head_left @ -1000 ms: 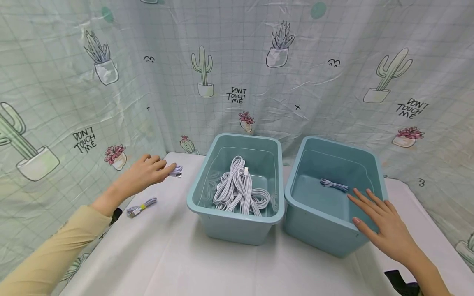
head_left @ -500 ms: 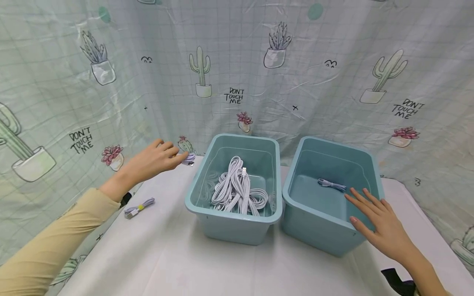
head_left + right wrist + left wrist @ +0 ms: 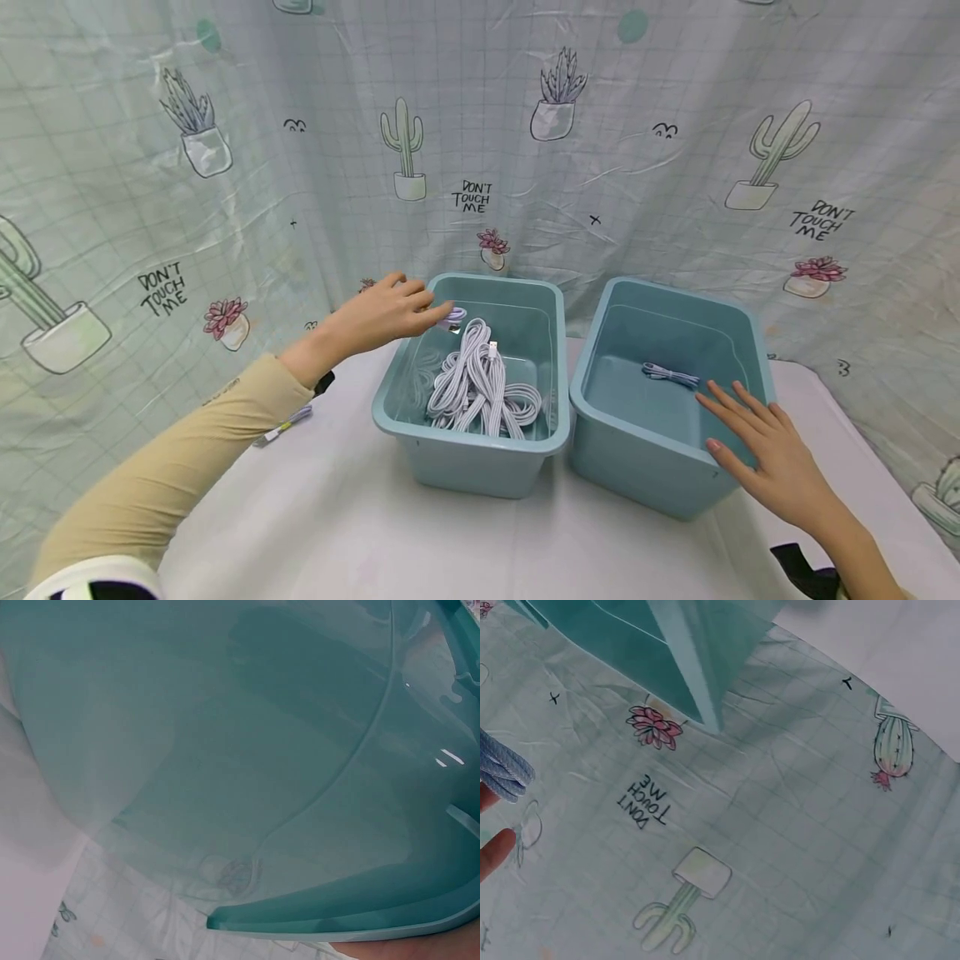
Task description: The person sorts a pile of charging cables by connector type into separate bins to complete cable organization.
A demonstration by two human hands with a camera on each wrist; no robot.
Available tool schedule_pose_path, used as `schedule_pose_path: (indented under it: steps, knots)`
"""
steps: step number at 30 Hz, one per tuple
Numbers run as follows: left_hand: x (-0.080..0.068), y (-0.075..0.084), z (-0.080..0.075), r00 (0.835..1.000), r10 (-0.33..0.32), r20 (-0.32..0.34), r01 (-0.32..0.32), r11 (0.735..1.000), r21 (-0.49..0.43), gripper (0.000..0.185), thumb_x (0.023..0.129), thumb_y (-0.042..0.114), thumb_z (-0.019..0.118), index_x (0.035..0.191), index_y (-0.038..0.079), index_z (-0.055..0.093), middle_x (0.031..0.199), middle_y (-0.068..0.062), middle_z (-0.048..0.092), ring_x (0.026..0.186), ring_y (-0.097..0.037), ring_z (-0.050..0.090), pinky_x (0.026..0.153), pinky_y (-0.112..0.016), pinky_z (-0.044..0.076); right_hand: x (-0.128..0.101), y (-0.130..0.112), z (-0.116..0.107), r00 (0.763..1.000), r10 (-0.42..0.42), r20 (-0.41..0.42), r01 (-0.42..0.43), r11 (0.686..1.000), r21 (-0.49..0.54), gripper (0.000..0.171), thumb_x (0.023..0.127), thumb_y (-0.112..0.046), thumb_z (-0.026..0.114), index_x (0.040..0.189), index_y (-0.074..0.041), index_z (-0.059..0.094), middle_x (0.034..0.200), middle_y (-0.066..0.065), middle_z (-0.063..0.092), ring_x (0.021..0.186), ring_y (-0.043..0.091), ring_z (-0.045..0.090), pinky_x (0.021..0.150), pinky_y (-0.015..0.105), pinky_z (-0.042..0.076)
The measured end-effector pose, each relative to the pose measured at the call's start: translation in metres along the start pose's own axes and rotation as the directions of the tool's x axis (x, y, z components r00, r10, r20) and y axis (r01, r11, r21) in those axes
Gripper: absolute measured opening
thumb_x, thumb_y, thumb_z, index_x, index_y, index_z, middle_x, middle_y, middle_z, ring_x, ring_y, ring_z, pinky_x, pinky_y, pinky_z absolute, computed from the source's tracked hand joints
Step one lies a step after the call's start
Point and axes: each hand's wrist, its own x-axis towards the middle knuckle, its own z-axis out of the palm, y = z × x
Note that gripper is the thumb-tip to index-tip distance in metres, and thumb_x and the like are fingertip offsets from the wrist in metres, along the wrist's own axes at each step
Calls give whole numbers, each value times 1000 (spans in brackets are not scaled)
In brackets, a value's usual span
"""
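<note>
My left hand (image 3: 382,312) pinches a lavender USB cable (image 3: 454,317) folded into a small bundle, its metal plug showing. Hand and cable are over the back left of the left blue bin (image 3: 480,468). Several coiled white cables (image 3: 487,375) lie in that bin. In the left wrist view the bundled cable loops and a fingertip (image 3: 495,851) show at the left edge. My right hand (image 3: 772,458), fingers spread, lies over the right rim of the right blue bin (image 3: 637,471). One bundled lavender cable (image 3: 670,376) lies on that bin's floor near the fingertips.
Another bundled cable with a yellow tie (image 3: 283,427) lies at the left of the white table (image 3: 360,517), partly behind my left forearm. The two bins stand side by side. A cactus-print curtain (image 3: 480,125) hangs behind the table and along its sides.
My left hand has carried the bundled cable rightward from the table's back left to over the left bin. My right hand has stayed at the right bin.
</note>
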Motion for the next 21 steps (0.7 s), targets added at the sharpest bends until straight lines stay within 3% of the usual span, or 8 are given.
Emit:
schedule_pose_path:
  steps: [4, 12, 21]
  knots:
    - [17, 3, -2, 1000, 26, -11, -27, 1000, -6, 36, 80, 16, 65, 115, 16, 53, 86, -3, 56, 82, -20, 52, 76, -34, 44, 0, 0, 1, 1000, 1, 0, -1, 1000, -3, 56, 84, -23, 58, 136, -20, 37, 147, -5, 24, 140, 13, 5, 104, 61, -3]
    - [45, 10, -4, 997, 81, 1, -81, 997, 3, 37, 82, 1, 59, 114, 17, 49, 86, -2, 56, 83, -19, 51, 75, -34, 43, 0, 1, 1, 1000, -8, -6, 8, 1000, -3, 56, 84, -22, 58, 136, -19, 38, 147, -14, 19, 140, 13, 6, 104, 61, -3]
    - [78, 23, 0, 991, 133, 31, -133, 991, 14, 30, 87, 8, 54, 115, 19, 49, 92, 1, 57, 87, -19, 54, 74, -32, 42, 0, 0, 0, 1000, -6, -4, 6, 1000, 0, 57, 84, -22, 58, 136, -21, 37, 147, -11, 21, 140, 13, 6, 104, 61, -4]
